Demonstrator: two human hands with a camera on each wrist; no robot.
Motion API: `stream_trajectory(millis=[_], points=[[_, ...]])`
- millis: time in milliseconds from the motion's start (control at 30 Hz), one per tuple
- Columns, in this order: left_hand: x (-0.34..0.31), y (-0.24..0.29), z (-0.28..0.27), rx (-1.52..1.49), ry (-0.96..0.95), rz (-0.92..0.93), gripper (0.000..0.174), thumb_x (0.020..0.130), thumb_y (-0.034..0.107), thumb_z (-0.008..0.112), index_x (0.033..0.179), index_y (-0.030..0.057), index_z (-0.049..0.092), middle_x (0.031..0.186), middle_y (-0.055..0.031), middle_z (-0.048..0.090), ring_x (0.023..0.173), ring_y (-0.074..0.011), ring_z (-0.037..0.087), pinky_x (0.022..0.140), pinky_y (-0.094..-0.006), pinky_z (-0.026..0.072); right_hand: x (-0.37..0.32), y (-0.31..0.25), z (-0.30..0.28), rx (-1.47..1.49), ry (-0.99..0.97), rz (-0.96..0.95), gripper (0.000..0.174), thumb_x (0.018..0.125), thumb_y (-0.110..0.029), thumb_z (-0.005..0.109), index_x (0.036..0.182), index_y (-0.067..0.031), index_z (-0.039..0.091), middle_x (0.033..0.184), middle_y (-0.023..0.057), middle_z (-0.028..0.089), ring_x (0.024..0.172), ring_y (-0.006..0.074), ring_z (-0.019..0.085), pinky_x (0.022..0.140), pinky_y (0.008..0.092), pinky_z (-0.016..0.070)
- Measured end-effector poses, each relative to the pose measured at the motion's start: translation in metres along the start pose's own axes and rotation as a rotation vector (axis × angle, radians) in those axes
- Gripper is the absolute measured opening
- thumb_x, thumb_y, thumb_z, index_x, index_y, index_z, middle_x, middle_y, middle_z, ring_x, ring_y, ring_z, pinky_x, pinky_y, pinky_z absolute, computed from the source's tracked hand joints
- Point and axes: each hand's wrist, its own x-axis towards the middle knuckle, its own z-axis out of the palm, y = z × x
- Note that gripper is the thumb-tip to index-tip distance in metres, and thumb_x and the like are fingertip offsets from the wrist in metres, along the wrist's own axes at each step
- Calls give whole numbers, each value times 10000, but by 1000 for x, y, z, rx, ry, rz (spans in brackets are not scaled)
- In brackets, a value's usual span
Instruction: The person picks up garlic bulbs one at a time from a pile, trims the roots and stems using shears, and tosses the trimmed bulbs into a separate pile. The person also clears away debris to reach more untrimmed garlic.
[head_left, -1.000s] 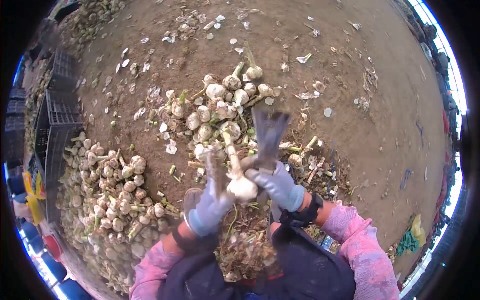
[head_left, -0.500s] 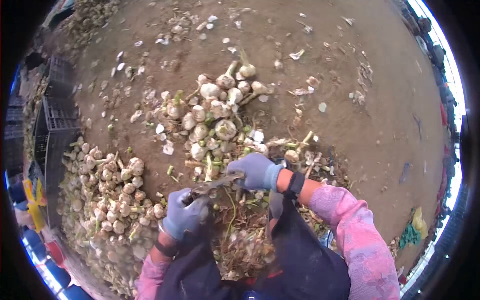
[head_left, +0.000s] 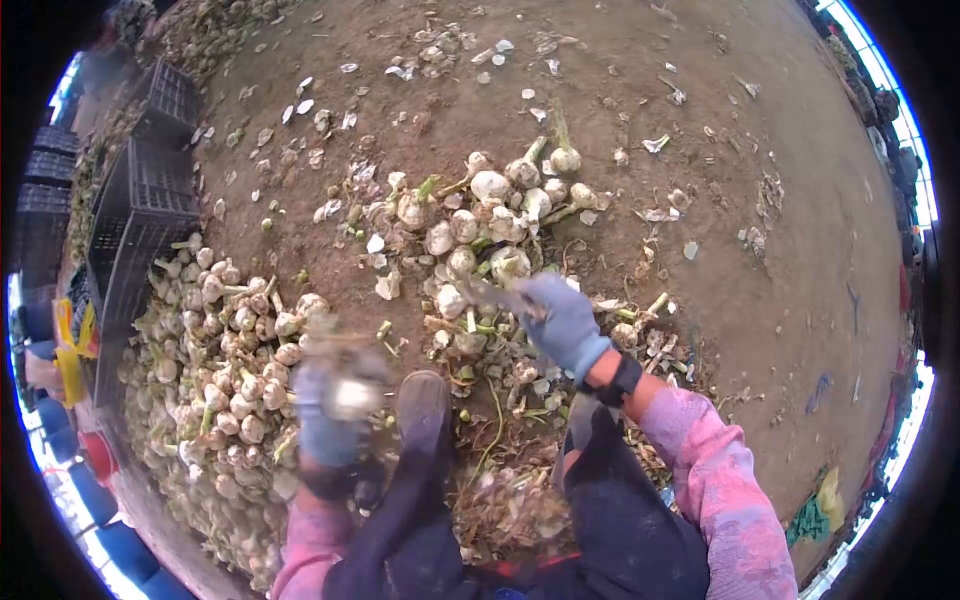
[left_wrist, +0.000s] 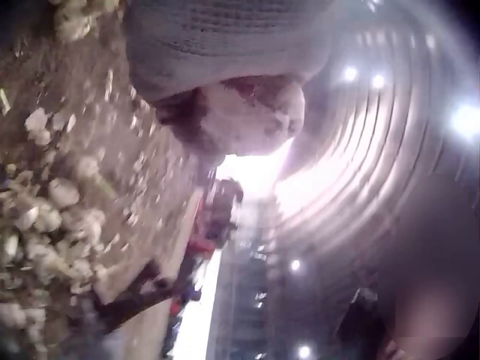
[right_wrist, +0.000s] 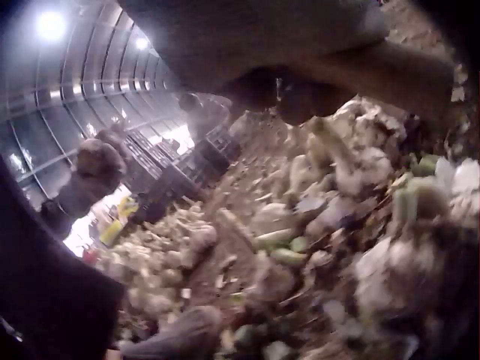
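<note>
My gloved left hand (head_left: pixel 330 425) is blurred at the right edge of the heaped garlic bulbs (head_left: pixel 235 400). It holds a pale garlic bulb (head_left: pixel 356 398), with a brownish smear above it. Seen from the left wrist, gloved fingers (left_wrist: pixel 225 45) curl at a whitish, dirt-marked surface (left_wrist: pixel 251 116). My right hand (head_left: pixel 562 322), gloved too, grips a knife (head_left: pixel 492 294) whose greyish blade points left over the near side of the uncut garlic pile (head_left: pixel 510 265). In the right wrist view that hand is dark above loose garlic and trimmings.
Black crates (head_left: pixel 150 210) stand behind the left heap, with a yellow strip (head_left: pixel 72 370) and a red bucket (head_left: pixel 98 455) farther left. Stems and dry skins (head_left: pixel 510 500) lie between my feet, one shoe (head_left: pixel 423 405) in sight. Husk scraps dot the dirt floor (head_left: pixel 740 300).
The hands have parted: my left has swung left to the heap with the bulb, the right has risen slightly with the knife. Earlier the bulb carried a long stem. The head view has shifted left.
</note>
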Motion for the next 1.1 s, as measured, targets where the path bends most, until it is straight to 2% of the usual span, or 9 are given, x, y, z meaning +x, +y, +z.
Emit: stream_trajectory(millis=[100,200,267,333,467,533,600,733,1100], points=[[3,38,-80,-576,352,309,389,991,229,551,1291,-17,542,1163,-178,647,1021,-263,654,901,-395,585,32,18,3,-96,10,-4,226,896,-149,654,1118,-172,692,1163,77,665,907,323,681,761,368,558],[8,55,-109,-452,612,343,395,983,250,545,1260,-30,558,1204,-243,631,1115,-345,642,970,-465,565,49,47,20,-80,-29,-70,285,889,-115,649,1164,-174,688,1111,78,687,921,312,681,830,360,556],[25,17,-100,-495,288,114,349,954,289,587,1150,8,651,1178,-221,659,1061,-306,662,1051,-501,491,58,43,18,-3,-127,-30,289,882,-109,676,1168,-142,685,1100,106,696,952,281,684,835,345,561],[28,-12,-13,118,129,-145,370,1034,295,483,1279,33,573,1243,-190,614,1125,-285,621,974,-424,514,42,25,16,298,121,-23,301,851,-19,635,1118,-135,710,1034,105,710,967,298,689,825,345,553],[38,-61,71,-175,-66,-760,434,1029,356,517,1338,52,541,1324,-92,577,1130,-286,606,999,-475,482,4,-30,-14,249,304,-470,348,801,-30,691,1128,-147,717,1003,116,699,926,286,697,770,369,570],[41,-71,73,-615,-307,-873,464,1009,361,561,1352,50,527,1292,-101,598,1133,-280,605,998,-470,490,-23,-35,-8,315,116,-555,402,766,-85,746,1157,-170,709,1051,94,688,959,270,688,777,369,568],[38,-81,65,-195,-275,-704,539,960,330,633,1390,45,476,1230,-120,631,1081,-251,637,934,-399,547,-37,-35,-16,150,-111,-640,420,735,-188,782,1148,-222,710,1118,86,649,927,256,679,706,357,550],[37,-69,68,-74,-191,-303,794,822,156,760,1480,68,324,1256,-147,609,1132,-253,638,935,-369,562,-43,-32,-49,11,9,-577,410,751,-259,768,1153,-213,697,817,28,612,739,203,642,614,357,487],[10,-93,49,265,-684,-290,876,834,192,766,1500,28,221,1304,-181,577,1168,-276,618,1008,-415,525,-37,-46,-61,-239,52,-452,266,819,-294,696,1042,-158,644,677,1,554,635,221,600,588,391,438]])
